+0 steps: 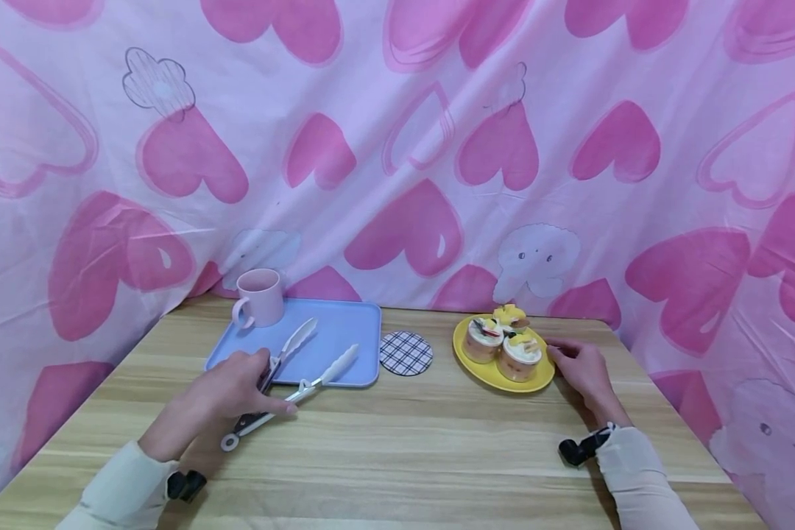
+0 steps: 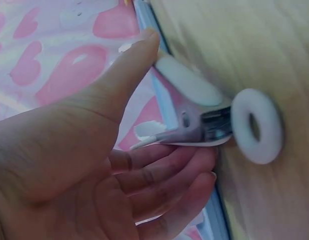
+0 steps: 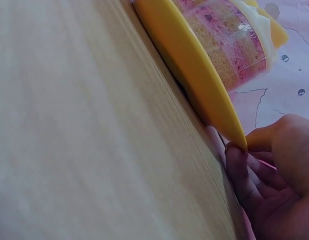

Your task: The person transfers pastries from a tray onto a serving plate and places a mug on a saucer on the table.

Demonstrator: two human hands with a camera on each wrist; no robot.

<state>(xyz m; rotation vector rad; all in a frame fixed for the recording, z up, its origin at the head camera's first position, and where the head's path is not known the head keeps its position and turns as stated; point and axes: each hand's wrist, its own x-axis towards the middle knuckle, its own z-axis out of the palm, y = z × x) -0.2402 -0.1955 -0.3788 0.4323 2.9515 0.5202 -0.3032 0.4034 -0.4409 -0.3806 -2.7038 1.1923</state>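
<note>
In the head view my left hand point(image 1: 221, 390) holds white-tipped tongs point(image 1: 312, 386) with their arms spread, the tips over the blue tray point(image 1: 351, 320). The left wrist view has my thumb along one handle and the fingers against the other, with a white pull ring point(image 2: 274, 127) at the hinge end. On the right, my right hand point(image 1: 584, 374) pinches the rim of a yellow plate point(image 1: 467, 368). That plate bears several clear cups of layered cake with cream and yellow fruit-like topping, one cake cup point(image 1: 520, 363) at the front. Close up, thumb and fingers grip the plate edge point(image 3: 214, 90).
A pink mug point(image 1: 262, 298) stands at the tray's back left corner. Between tray and plate lies a round checked coaster point(image 1: 406, 353). Behind the wooden table point(image 1: 424, 456) hangs a pink heart-patterned cloth point(image 1: 404, 184), close along the back edge.
</note>
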